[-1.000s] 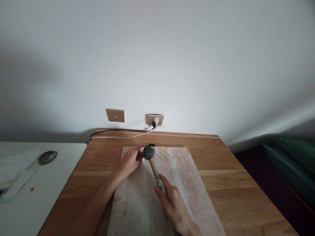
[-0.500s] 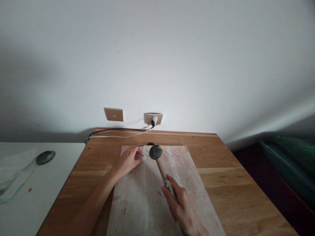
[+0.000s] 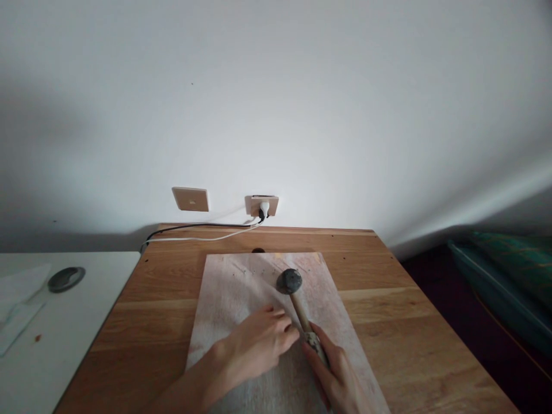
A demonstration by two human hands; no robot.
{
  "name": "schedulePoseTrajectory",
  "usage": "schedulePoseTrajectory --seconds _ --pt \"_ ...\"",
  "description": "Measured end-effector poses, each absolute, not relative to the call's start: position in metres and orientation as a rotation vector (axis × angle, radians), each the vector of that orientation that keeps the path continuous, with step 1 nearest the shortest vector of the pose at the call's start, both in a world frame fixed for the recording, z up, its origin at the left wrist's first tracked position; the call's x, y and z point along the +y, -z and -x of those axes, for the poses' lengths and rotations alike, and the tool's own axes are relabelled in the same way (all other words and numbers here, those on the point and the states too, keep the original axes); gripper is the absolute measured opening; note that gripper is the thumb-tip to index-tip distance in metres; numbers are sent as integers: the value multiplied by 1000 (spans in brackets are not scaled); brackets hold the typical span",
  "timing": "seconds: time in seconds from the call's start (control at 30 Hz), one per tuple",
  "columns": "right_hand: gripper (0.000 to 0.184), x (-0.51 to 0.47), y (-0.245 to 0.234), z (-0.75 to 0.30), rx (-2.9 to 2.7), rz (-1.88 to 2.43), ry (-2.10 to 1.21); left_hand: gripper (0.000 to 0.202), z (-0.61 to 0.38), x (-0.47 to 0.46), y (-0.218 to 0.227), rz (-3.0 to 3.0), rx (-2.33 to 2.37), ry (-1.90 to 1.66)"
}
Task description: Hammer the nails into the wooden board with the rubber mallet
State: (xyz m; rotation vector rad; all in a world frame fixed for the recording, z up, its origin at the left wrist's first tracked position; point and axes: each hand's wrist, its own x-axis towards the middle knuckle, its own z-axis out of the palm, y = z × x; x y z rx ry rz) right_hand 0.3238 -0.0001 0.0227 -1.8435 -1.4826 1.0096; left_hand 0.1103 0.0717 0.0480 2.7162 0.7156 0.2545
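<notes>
My right hand [image 3: 334,371] is wrapped around the handle of a mallet with a black head [image 3: 290,282] and a pale wooden shaft. The mallet is over the right half of a whitish, worn board [image 3: 233,310]. Left of its shaft, my left hand [image 3: 265,342] hovers over the middle of the board with curled fingers close to my right hand. What those fingers hold, if anything, is hidden. Several small nails [image 3: 244,272] stand in a row along the board's far end, casting thin shadows; the mallet head is nearer to me than the row.
Beneath the board is a wooden table [image 3: 401,333] against a white wall. A plug sits in a wall socket [image 3: 264,207], with black and white cables [image 3: 194,233] running left. A white desk [image 3: 81,328] with a dark round grommet [image 3: 66,279] adjoins at left; green fabric [image 3: 509,276] lies right.
My left hand has left the nails at the board's far left and come nearer to me and rightward, beside my right hand. The mallet has shifted slightly right and toward me.
</notes>
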Motion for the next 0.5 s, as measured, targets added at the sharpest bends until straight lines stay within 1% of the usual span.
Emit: schedulePoseTrajectory --seconds 0.17,0.23,0.3,0.4,0.5 --pt "84 -4 -16 -324 -1414 1895 -992 17 -107 75 -50 -2684 773 -229" --pt "85 -6 -14 -322 -1389 1928 -1001 14 -96 84 -55 -2611 829 -276" --pt "84 -7 -14 -321 -1381 1944 -1027 15 -77 98 -60 -2512 906 -400" --pt "82 -5 -15 -320 -1382 1923 -1071 23 -39 121 -61 -2281 1052 -667" --pt "80 -3 -16 -322 -1400 1914 -1084 21 -3 136 -52 -2152 1254 -849"
